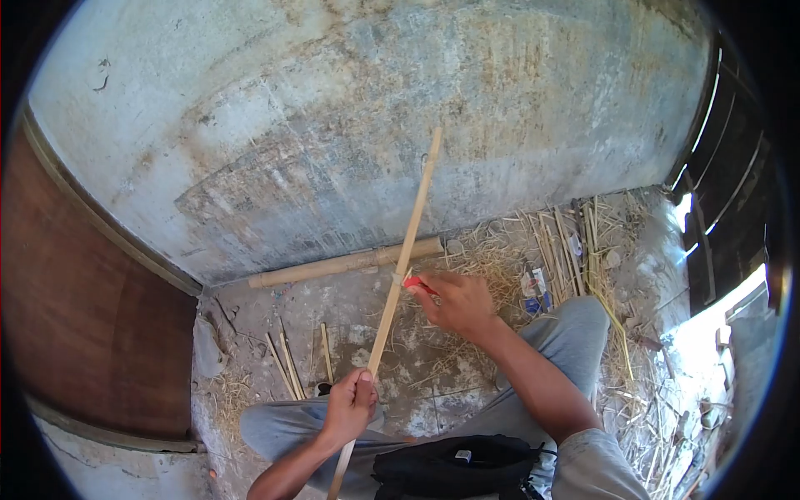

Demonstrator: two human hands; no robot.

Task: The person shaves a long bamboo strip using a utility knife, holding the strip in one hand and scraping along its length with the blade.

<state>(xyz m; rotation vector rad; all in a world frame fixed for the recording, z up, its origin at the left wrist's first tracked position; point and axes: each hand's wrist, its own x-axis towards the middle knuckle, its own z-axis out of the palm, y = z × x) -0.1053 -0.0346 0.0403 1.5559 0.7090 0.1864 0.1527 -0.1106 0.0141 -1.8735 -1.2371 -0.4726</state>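
Note:
A long, flat bamboo strip slants up in front of me, its lower end near my lap and its upper end against the view of the wall. My left hand is closed around the lower part, thumb on top. In my closed right hand is a small red-handled knife. Its tip is at the strip's right edge about midway up, by a node; most of the handle is hidden in my fingers, and I cannot tell how deep the blade sits.
A thick bamboo pole lies along the base of the stained wall. Shavings and thin sticks litter the floor at right, near a blue-and-white packet. Several slivers lie at left. A black bag rests at my lap.

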